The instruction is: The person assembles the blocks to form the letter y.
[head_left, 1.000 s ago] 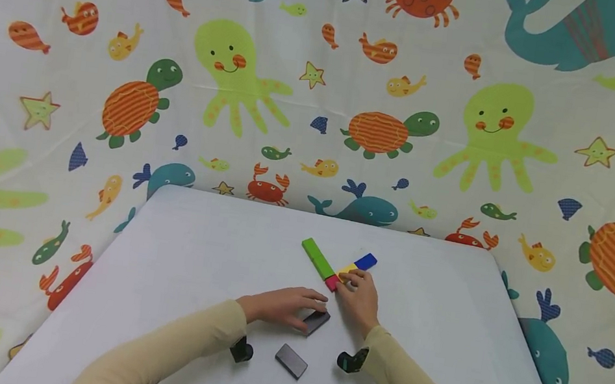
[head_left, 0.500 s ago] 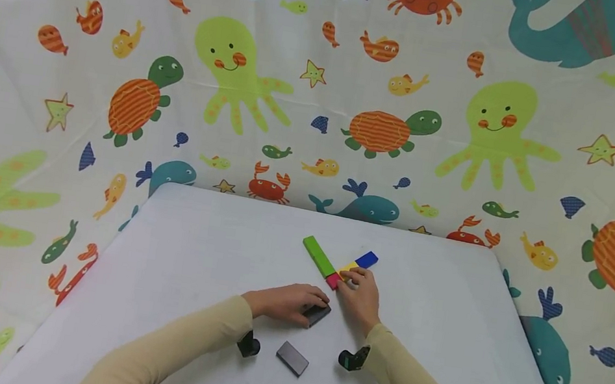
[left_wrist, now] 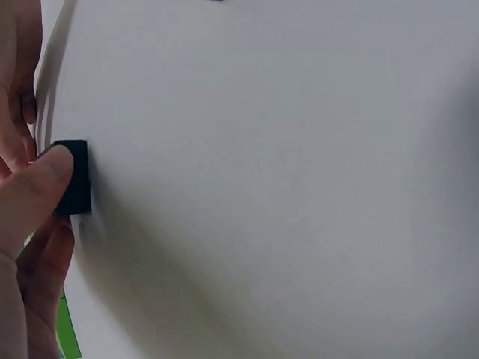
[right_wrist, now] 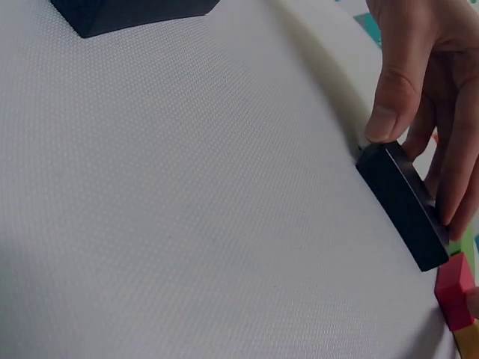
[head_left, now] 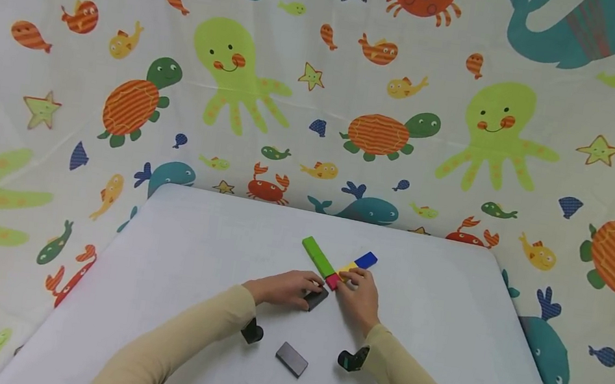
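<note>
My left hand (head_left: 285, 288) holds a dark grey rectangular block (head_left: 318, 299) by its edges, thumb on the near side and fingers on the far side. In the right wrist view, one end of this block (right_wrist: 408, 209) lies right by the small red block (right_wrist: 453, 288). A long green block (head_left: 318, 257) runs from the red one toward the back left. Toward the back right lie a yellow block (head_left: 348, 268) and then a blue block (head_left: 367, 260), forming a V. My right hand (head_left: 361, 299) pinches the yellow block near the red corner, its fingertips partly covering it.
A second dark grey block (head_left: 292, 360) lies nearer to me on the white table (head_left: 207, 237), between the two forearms. Small black cameras (head_left: 353, 360) sit at both wrists. Behind the table hangs a cloth (head_left: 305, 126) printed with sea animals.
My left hand has slid the dark grey block away from me, bringing it up close to the red block. The right hand and the coloured blocks have stayed in place.
</note>
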Demonstrator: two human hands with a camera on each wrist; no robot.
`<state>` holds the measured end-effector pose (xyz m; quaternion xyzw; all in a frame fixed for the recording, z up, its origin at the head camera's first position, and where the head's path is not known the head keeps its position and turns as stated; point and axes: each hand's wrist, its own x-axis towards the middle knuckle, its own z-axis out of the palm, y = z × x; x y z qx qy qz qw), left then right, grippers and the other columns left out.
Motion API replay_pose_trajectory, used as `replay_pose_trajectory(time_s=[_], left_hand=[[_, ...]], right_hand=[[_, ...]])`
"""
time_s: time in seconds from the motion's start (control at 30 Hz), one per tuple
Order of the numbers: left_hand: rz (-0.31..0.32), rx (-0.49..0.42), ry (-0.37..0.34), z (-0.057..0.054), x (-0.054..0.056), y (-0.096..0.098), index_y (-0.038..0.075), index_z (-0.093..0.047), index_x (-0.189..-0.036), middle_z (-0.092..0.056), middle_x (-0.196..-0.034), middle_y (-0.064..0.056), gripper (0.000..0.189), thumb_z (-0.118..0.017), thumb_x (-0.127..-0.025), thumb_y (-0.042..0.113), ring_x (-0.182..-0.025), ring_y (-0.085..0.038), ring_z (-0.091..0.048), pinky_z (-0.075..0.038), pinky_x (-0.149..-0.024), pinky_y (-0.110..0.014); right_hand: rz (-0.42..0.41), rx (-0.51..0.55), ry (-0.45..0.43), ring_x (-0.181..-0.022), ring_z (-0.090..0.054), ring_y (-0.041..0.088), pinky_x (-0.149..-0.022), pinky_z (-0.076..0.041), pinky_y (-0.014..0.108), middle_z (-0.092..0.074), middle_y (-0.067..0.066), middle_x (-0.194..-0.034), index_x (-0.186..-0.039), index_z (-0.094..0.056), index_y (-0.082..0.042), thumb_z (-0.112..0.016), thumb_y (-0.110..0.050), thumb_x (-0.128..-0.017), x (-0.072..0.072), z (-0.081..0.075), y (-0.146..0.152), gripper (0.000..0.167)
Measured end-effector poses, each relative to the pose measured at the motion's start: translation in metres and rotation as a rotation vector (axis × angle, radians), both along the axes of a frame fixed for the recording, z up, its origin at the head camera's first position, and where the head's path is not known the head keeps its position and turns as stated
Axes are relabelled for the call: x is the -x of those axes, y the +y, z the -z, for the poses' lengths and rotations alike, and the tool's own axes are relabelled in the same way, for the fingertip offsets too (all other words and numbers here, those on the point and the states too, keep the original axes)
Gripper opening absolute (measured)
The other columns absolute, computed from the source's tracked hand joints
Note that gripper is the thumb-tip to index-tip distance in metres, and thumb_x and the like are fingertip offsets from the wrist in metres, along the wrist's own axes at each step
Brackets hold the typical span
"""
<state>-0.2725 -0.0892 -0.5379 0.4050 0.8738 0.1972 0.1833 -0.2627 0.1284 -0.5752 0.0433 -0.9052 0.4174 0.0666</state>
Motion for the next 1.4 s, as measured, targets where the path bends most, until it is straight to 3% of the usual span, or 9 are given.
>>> replay_pose_trajectory(time_s=[0.27, 0.53, 0.93, 1.17, 1.4], left_hand=[[-0.031, -0.02, 0.031, 0.0, 0.003, -0.001, 0.005, -0.062, -0.13, -0.051, -0.139, -0.009, 0.044, -0.074, -0.088, 0.013, -0.126, -0.021, -0.05, -0.042, -0.103, -0.031], [-0.06, -0.039, 0.028, 0.006, 0.007, 0.0, 0.005, -0.064, -0.129, -0.053, -0.133, -0.009, 0.043, -0.074, -0.088, 0.014, -0.115, -0.018, -0.055, -0.046, -0.095, -0.025], [-0.054, -0.034, 0.016, 0.007, 0.011, 0.001, 0.005, -0.062, -0.131, -0.052, -0.135, -0.008, 0.045, -0.073, -0.088, 0.013, -0.117, -0.017, -0.055, -0.047, -0.094, -0.024], [-0.025, 0.003, 0.036, 0.004, 0.012, 0.002, 0.007, -0.062, -0.132, -0.053, -0.138, -0.007, 0.043, -0.071, -0.09, 0.014, -0.124, -0.018, -0.052, -0.043, -0.102, -0.029], [-0.052, -0.03, 0.0, 0.004, 0.012, 0.004, 0.005, -0.062, -0.131, -0.053, -0.137, -0.008, 0.045, -0.073, -0.089, 0.017, -0.118, -0.017, -0.055, -0.045, -0.098, -0.027]], right_hand=[[0.004, 0.01, -0.014, -0.112, -0.054, 0.032, -0.093, -0.045, 0.047, -0.056, 0.016, -0.12, -0.106, -0.075, -0.003, -0.076, -0.018, -0.085, 0.0, -0.001, -0.001, 0.026], [0.02, 0.013, -0.011, -0.11, -0.056, 0.033, -0.092, -0.046, 0.048, -0.056, 0.016, -0.12, -0.106, -0.075, -0.003, -0.076, -0.017, -0.085, 0.0, 0.0, -0.002, 0.025], [0.025, 0.02, 0.006, -0.109, -0.057, 0.033, -0.092, -0.045, 0.049, -0.057, 0.016, -0.119, -0.106, -0.075, -0.003, -0.076, -0.016, -0.084, -0.002, -0.002, -0.003, 0.025], [0.024, 0.025, -0.005, -0.111, -0.055, 0.033, -0.093, -0.045, 0.049, -0.056, 0.016, -0.119, -0.106, -0.074, -0.003, -0.075, -0.018, -0.085, -0.003, -0.005, -0.003, 0.025], [0.022, 0.03, -0.024, -0.113, -0.054, 0.033, -0.095, -0.044, 0.049, -0.056, 0.015, -0.12, -0.108, -0.074, -0.004, -0.075, -0.019, -0.086, -0.003, -0.005, -0.002, 0.026]])
